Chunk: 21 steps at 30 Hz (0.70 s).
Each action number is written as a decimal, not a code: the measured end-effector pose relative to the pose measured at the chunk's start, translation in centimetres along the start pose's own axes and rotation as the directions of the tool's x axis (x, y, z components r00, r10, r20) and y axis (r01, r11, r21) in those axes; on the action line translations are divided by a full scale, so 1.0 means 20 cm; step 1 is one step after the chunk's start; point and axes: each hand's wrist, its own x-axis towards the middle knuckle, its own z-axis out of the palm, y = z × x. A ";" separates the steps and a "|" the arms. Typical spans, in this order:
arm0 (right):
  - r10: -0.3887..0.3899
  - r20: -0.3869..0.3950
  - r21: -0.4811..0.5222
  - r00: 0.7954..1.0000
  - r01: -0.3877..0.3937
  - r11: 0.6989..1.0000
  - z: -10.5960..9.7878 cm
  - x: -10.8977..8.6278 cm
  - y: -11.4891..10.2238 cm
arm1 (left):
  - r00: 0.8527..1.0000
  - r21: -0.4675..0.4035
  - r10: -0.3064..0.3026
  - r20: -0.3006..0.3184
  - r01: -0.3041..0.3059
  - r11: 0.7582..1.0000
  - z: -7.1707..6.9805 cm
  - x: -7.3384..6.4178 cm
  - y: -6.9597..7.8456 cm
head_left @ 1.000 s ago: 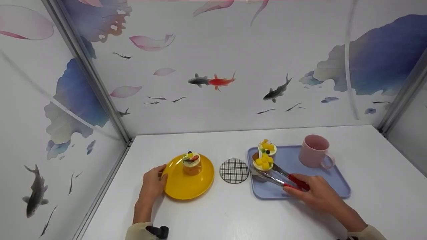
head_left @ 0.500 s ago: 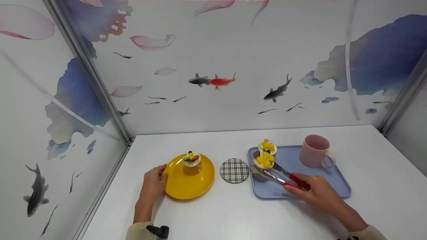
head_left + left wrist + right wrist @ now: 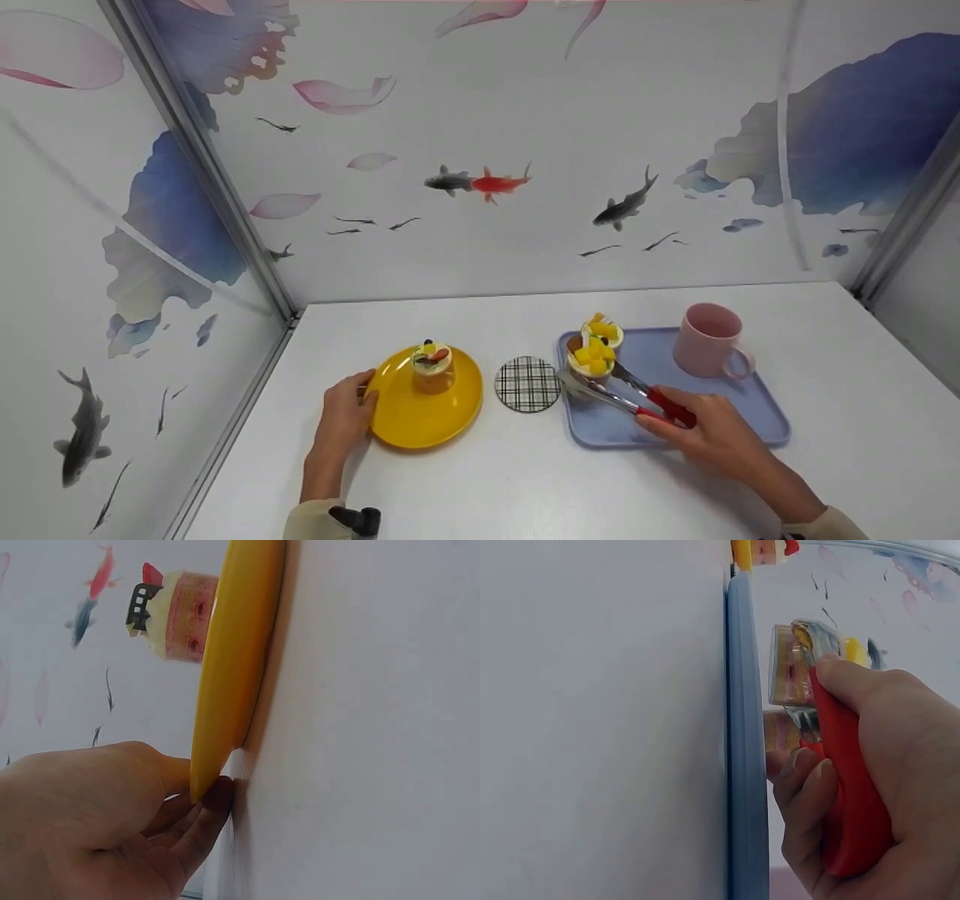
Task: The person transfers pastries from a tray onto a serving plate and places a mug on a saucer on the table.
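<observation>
In the head view my left hand (image 3: pixel 346 411) grips the left rim of a yellow plate (image 3: pixel 420 427), thumb above and fingers beneath. A cake cup (image 3: pixel 433 371) topped with cream and fruit stands on that plate. My right hand (image 3: pixel 709 431) holds food tongs (image 3: pixel 673 407) with red handles and metal heads. The tong heads lie on either side of a clear cake cup (image 3: pixel 592 358) topped with mango cubes, at the left of a blue tray (image 3: pixel 637 433). In the right wrist view the cup (image 3: pixel 786 675) is close over the tray. Another fruit-topped cup (image 3: pixel 611 334) stands just behind it.
A pink mug (image 3: pixel 705 349) stands at the tray's back right, handle toward the right. Between plate and tray lies a round checked coaster (image 3: pixel 527 385). Printed panels wall in the white table (image 3: pixel 495 480) at the back and sides.
The tongs and the mango-topped cup have shifted slightly, a touch right and then back left. My left hand and the plate have stayed in place.
</observation>
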 end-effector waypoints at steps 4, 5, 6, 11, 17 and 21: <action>-0.007 0.002 0.018 1.000 0.007 1.000 0.00 0.00 -0.01 | 1.000 -0.001 0.004 0.003 -0.004 1.000 0.00 0.00 0.00; -0.009 -0.001 0.023 1.000 0.009 1.000 0.00 0.00 -0.01 | 1.000 0.006 0.015 -0.001 -0.015 1.000 0.00 0.00 -0.01; -0.016 -0.003 0.023 1.000 0.016 1.000 0.01 0.00 -0.02 | 1.000 0.009 0.024 -0.006 -0.024 1.000 0.00 0.00 -0.01; -0.039 -0.011 0.023 0.999 0.039 0.999 0.02 0.00 -0.04 | 0.998 0.034 0.058 -0.025 -0.057 0.998 0.00 -0.01 -0.01; -0.042 -0.001 0.020 0.999 0.042 0.999 0.03 0.02 -0.07 | 0.999 0.030 0.040 -0.013 -0.040 0.999 0.00 -0.01 0.00; -0.064 -0.007 0.011 0.998 0.064 0.998 0.04 0.03 -0.08 | 0.999 0.028 0.040 -0.014 -0.040 0.999 0.00 -0.01 0.00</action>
